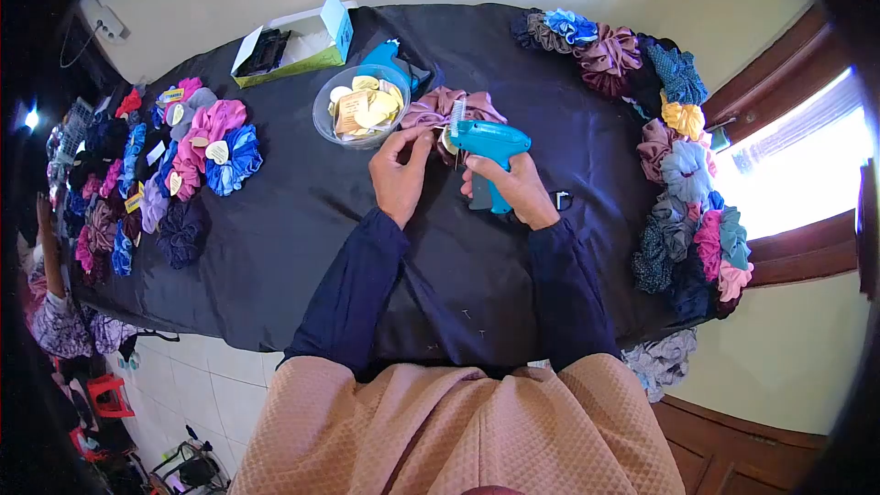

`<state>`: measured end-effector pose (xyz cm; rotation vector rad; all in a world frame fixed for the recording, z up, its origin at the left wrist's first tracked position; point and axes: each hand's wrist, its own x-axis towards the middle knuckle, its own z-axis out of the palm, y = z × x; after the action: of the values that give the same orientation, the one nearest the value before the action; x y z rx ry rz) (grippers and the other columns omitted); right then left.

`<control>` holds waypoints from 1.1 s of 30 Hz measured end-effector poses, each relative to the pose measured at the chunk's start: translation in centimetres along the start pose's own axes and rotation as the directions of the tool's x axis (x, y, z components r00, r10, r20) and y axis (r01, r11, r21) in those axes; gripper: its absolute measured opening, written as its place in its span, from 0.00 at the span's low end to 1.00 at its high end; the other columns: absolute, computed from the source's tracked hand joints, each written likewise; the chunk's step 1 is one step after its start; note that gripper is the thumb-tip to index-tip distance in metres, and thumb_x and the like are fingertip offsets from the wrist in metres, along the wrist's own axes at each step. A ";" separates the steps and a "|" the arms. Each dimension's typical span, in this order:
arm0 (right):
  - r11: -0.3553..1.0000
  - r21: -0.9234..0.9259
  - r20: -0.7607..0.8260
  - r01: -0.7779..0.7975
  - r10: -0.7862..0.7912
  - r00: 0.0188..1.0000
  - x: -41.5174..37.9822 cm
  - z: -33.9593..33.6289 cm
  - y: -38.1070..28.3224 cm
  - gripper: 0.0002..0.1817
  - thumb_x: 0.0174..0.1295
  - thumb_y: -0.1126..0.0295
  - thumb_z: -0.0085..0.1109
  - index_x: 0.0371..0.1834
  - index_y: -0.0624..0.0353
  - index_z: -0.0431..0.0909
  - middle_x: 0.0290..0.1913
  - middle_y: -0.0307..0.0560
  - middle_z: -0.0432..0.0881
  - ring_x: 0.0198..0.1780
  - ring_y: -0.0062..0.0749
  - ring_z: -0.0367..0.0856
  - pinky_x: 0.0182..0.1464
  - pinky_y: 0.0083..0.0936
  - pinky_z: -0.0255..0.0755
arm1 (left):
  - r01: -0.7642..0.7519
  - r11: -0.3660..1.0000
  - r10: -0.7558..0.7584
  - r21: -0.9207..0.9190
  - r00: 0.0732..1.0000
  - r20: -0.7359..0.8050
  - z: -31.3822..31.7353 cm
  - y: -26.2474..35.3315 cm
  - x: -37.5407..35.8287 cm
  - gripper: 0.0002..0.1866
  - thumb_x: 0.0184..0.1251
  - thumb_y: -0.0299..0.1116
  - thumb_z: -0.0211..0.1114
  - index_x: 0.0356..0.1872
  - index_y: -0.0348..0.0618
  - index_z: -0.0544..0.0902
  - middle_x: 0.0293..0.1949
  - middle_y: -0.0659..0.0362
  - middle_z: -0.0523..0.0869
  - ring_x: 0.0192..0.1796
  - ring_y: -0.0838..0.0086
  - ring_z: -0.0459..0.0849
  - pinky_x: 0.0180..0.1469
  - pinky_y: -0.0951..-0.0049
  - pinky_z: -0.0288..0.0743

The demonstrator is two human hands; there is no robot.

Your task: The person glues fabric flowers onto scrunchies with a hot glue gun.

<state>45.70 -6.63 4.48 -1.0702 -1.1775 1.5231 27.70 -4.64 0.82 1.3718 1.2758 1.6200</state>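
Observation:
My right hand (518, 188) is wrapped round the handle of a teal tagging gun (492, 139), its nose pointing left with a strip of clear fasteners standing up from it. Beside the nose, my left hand (399, 174) is closed in a pinch; what lies between its fingertips is too small to make out. Just behind both hands, a mauve satin scrunchie (472, 105) rests on the table, partly covered by the gun. A cream tag (449, 140) shows at the gun's nose. Left of the scrunchie stands a clear tub (321, 119) of cream paper tags (371, 108).
A second teal tool (390, 57) lies behind the tub, near an open box (302, 53). Tagged scrunchies (215, 133) are heaped at left, others (683, 174) along the right edge. Black cloth (293, 247) covers the table. Another person's arm (50, 252) shows far left.

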 end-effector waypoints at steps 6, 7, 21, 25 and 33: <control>0.999 -0.035 0.014 -0.001 0.001 1.000 -0.1 0.0 -0.1 0.15 0.65 0.69 0.62 0.50 0.65 0.76 0.34 0.45 0.82 0.31 0.29 0.84 0.33 0.24 0.79 | 0.024 0.996 -0.025 -0.084 1.000 -0.018 0.0 -0.4 0.1 0.10 0.67 0.30 0.67 0.44 0.35 0.87 0.36 0.64 0.87 0.36 0.85 0.79 0.41 0.81 0.73; 1.000 -0.022 0.023 -0.001 0.001 1.000 -0.1 0.1 -0.1 0.15 0.65 0.69 0.62 0.50 0.65 0.76 0.34 0.45 0.82 0.31 0.28 0.84 0.33 0.24 0.79 | 0.027 0.997 -0.028 -0.076 0.999 -0.015 0.0 -0.4 0.1 0.10 0.67 0.30 0.67 0.44 0.35 0.86 0.36 0.64 0.87 0.36 0.85 0.79 0.40 0.81 0.73; 1.000 0.011 0.061 0.014 -0.014 0.998 0.0 0.0 0.0 0.16 0.62 0.70 0.65 0.49 0.65 0.77 0.34 0.44 0.82 0.30 0.27 0.83 0.32 0.25 0.78 | 0.053 0.992 -0.061 -0.113 0.996 -0.069 0.1 -0.6 0.1 0.09 0.67 0.29 0.67 0.42 0.34 0.86 0.34 0.65 0.86 0.34 0.86 0.79 0.38 0.83 0.72; 1.000 0.003 0.050 0.019 -0.019 0.999 0.0 0.1 0.0 0.16 0.62 0.70 0.65 0.49 0.66 0.76 0.34 0.44 0.82 0.30 0.27 0.83 0.32 0.25 0.78 | 0.056 0.993 -0.063 -0.109 0.996 -0.069 0.1 -0.7 0.1 0.09 0.67 0.29 0.67 0.42 0.34 0.86 0.34 0.65 0.86 0.34 0.87 0.78 0.38 0.83 0.72; 1.000 -0.018 0.026 -0.014 0.015 1.000 -0.1 0.3 -0.1 0.16 0.61 0.70 0.64 0.50 0.66 0.76 0.36 0.45 0.82 0.30 0.28 0.83 0.32 0.25 0.78 | 0.000 0.998 -0.003 -0.070 0.999 -0.052 0.3 -0.1 -0.3 0.08 0.66 0.28 0.67 0.41 0.34 0.86 0.33 0.65 0.86 0.34 0.86 0.78 0.37 0.81 0.72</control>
<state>45.41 -6.77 4.66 -1.0758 -1.2062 1.5449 28.03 -4.81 0.60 1.2938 1.2383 1.6935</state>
